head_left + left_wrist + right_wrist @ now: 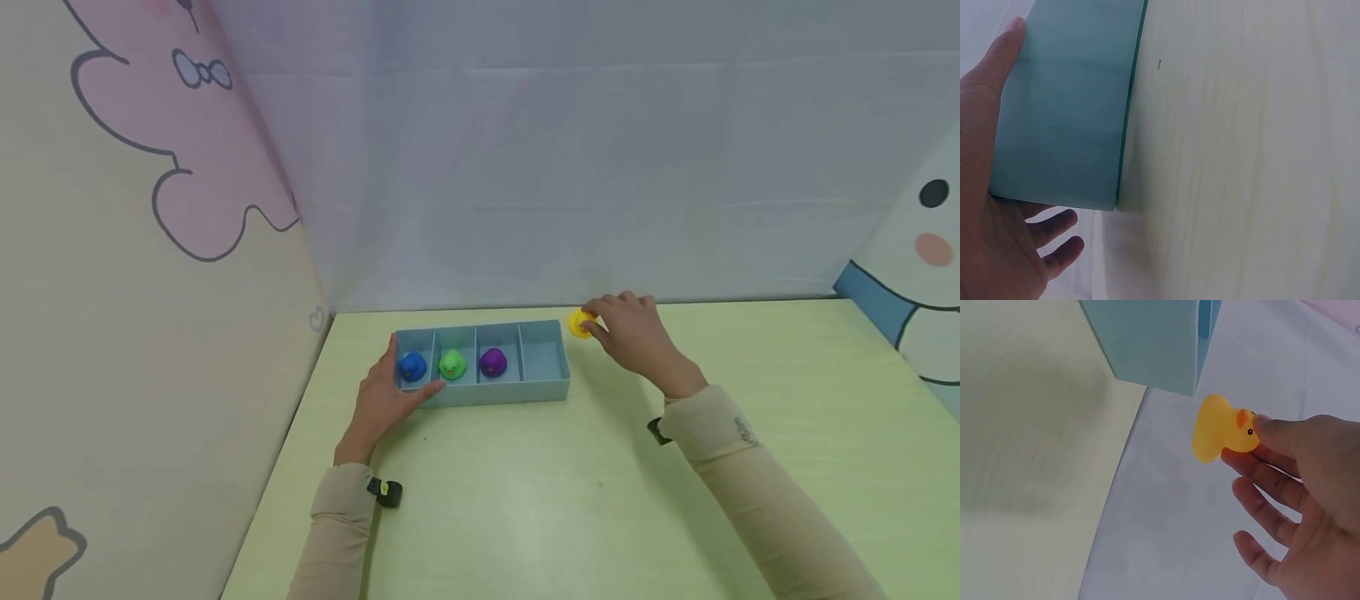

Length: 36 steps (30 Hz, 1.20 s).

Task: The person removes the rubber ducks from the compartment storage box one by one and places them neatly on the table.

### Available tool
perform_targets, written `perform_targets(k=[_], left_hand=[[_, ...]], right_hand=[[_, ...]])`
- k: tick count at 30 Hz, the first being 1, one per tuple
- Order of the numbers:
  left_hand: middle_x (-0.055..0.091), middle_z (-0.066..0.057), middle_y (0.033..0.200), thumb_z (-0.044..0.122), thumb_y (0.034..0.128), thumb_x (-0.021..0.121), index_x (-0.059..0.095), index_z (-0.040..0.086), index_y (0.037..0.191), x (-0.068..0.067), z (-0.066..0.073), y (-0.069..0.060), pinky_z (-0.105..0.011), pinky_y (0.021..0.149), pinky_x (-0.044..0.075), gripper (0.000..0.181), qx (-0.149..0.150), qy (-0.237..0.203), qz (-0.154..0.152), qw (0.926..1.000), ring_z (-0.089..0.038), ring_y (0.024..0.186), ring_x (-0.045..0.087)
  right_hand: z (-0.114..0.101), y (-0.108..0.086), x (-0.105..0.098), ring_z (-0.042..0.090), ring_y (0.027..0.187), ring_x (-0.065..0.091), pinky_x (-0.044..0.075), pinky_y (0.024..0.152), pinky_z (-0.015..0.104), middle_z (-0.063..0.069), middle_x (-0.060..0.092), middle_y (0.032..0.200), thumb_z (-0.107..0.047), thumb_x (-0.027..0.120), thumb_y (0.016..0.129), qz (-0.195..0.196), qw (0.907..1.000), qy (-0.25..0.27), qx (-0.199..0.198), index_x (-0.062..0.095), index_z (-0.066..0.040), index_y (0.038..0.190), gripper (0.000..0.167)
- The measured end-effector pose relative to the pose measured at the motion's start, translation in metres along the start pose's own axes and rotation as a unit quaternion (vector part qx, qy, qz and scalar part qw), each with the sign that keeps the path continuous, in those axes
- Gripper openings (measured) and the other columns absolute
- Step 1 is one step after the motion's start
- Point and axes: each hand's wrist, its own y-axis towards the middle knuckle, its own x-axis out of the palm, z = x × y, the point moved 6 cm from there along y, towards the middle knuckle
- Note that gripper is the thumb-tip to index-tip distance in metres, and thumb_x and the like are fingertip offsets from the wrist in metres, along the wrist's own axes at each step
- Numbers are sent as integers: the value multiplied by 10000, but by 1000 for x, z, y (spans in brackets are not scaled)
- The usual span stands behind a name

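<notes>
A pale blue box (502, 393) with several compartments in a row lies on the table. From the left, it holds a blue rubber duck (412, 367), a green rubber duck (452, 365) and a purple rubber duck (492, 362); the rightmost compartment is bare. My left hand (382, 404) rests against the box's left end, its thumb straight along the front wall and its other fingers at the end wall. Just beyond the box's right end, my right hand (633, 333) pinches a yellow rubber duck (1213, 431) by its head, between thumb and fingertips.
The light green table (510, 500) meets a white cloth backdrop (540, 167) just behind the box. A wall panel (150, 350) with cartoon drawings stands along the left edge. Another cartoon figure (892, 267) is at the far right.
</notes>
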Motion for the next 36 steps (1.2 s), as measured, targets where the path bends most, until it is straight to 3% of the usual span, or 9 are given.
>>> perform_targets(k=[12, 21, 28, 36], left_hand=[[221, -169, 1707, 828, 768, 645, -65, 306, 1645, 2, -2, -1, -736, 1190, 247, 1243, -61, -89, 6, 9999, -473, 1541, 268], [226, -167, 1706, 829, 771, 641, -60, 306, 1646, 1, 1, 0, -735, 1194, 241, 1237, 6, -110, 28, 9999, -463, 1544, 273], [223, -164, 1708, 826, 775, 641, -55, 299, 1648, -1, -1, -2, -742, 1196, 225, 1234, 6, -101, 53, 9999, -469, 1543, 270], [220, -147, 1712, 831, 770, 642, -70, 335, 1639, 2, 0, -1, -751, 1192, 221, 1228, 4, -191, 65, 9998, -455, 1548, 267]], right_hand=[[21, -6, 45, 367, 1036, 596, 411, 891, 585, 108, 745, 1148, -214, 662, 996, -659, 9975, 165, 201, 701, -65, 1212, 265], [24, -11, 66, 358, 1033, 601, 417, 883, 562, 108, 739, 1167, -218, 660, 999, -852, 9956, 348, 199, 704, -67, 1213, 266], [23, -11, 70, 363, 1035, 607, 427, 872, 545, 103, 743, 1158, -226, 670, 993, -880, 9952, 399, 170, 702, -71, 1211, 269], [19, -10, 54, 404, 1051, 609, 458, 858, 574, 151, 717, 1188, -201, 649, 1004, -656, 9975, 256, 8, 689, -43, 1239, 286]])
